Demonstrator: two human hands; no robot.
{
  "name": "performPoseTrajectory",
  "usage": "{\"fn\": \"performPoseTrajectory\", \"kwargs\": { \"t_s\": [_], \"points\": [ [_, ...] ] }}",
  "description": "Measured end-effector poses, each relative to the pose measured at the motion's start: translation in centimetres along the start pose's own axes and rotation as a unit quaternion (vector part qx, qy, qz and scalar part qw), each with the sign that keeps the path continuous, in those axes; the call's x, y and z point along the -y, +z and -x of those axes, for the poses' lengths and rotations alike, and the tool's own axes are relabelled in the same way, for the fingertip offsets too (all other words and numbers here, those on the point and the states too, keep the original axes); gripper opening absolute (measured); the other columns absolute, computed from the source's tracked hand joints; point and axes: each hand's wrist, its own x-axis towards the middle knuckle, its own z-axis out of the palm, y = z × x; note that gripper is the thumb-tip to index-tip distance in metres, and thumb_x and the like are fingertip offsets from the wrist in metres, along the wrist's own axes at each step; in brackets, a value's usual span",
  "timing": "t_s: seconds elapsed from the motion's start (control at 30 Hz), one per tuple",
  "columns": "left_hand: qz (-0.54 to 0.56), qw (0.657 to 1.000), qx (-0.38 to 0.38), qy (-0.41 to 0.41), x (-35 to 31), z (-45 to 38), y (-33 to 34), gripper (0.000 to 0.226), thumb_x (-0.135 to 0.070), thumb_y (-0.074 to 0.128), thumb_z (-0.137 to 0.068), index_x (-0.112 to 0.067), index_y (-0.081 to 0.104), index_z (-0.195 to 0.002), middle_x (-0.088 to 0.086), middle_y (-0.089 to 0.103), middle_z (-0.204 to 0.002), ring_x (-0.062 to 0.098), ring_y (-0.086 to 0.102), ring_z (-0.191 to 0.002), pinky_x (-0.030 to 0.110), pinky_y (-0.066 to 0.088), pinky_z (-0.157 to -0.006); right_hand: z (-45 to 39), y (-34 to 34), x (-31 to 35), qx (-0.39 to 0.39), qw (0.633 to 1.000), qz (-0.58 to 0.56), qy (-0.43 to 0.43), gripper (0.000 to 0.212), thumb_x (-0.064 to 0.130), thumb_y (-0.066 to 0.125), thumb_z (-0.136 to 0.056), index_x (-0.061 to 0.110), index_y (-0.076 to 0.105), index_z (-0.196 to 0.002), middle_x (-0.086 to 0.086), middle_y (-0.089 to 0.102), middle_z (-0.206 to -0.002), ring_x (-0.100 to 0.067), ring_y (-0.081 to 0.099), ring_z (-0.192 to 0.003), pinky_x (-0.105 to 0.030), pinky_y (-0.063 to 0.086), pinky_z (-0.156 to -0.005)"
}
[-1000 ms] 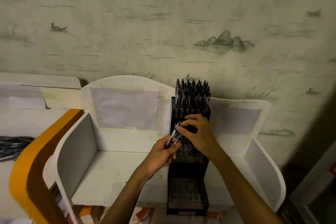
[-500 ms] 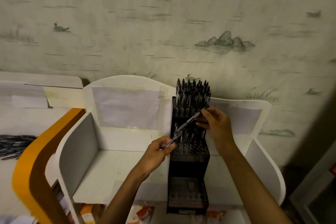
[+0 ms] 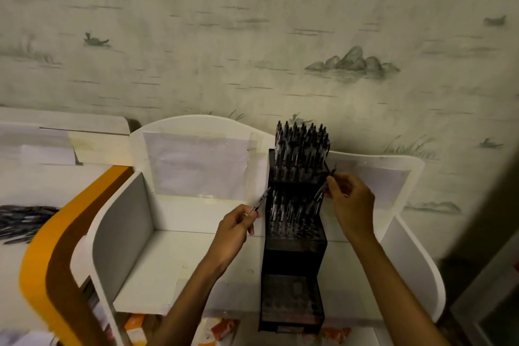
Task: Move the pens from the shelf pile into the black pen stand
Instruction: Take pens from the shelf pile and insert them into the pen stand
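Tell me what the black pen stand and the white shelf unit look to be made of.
Pen stand: probably matte black plastic, judging by its moulded stepped tiers and rows of round holes; the dim light leaves this open.
Shelf unit: looks like painted board or foam board, smooth and matte white, with thick flat panels and rounded corners. I cannot tell which.

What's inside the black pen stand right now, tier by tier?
In the pen stand, the top tier is packed with upright pens. The middle tier holds pens at left and centre, with open holes at front right. The lowest tier looks empty, but it is too dark to be sure.
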Motion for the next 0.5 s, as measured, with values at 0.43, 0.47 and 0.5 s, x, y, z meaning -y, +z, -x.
{"fn": "performPoseTrajectory", "kwargs": {
  "t_s": [0.43,0.47,0.5],
  "points": [
    [0.000,1.000,-0.015,0.006,-0.3,-0.2,0.6,0.030,-0.033,0.047,-0.104,-0.008,0.065,-0.100,-0.005,0.059,-0.071,0.003,0.049,-0.060,0.018,0.040,-0.065,1.2,1.1,-2.0,0.050,0.991,0.100,-0.066,0.014,0.017,0.066,-0.092,0.009,0.070,-0.102,0.002,0.069,-0.086,-0.004,0.064,-0.077,-0.002,0.046,-0.071],
    [0.001,1.000,-0.016,0.005,-0.3,-0.2,0.7,0.030,-0.033,0.047,-0.104,-0.009,0.065,-0.100,-0.005,0.059,-0.072,0.003,0.048,-0.059,0.017,0.040,-0.064,1.2,1.1,-2.1,0.051,0.991,0.104,-0.070,0.014,0.017,0.066,-0.091,0.009,0.070,-0.102,0.002,0.070,-0.087,-0.005,0.065,-0.078,-0.002,0.046,-0.071],
    [0.004,1.000,-0.016,0.004,-0.4,-0.2,0.7,0.029,-0.032,0.046,-0.105,-0.010,0.065,-0.101,-0.004,0.060,-0.073,0.004,0.046,-0.058,0.016,0.039,-0.062,1.2,1.1,-2.0,0.052,0.990,0.107,-0.072,0.015,0.018,0.066,-0.091,0.009,0.070,-0.102,0.003,0.070,-0.087,-0.006,0.065,-0.077,-0.002,0.046,-0.071]
  ]
}}
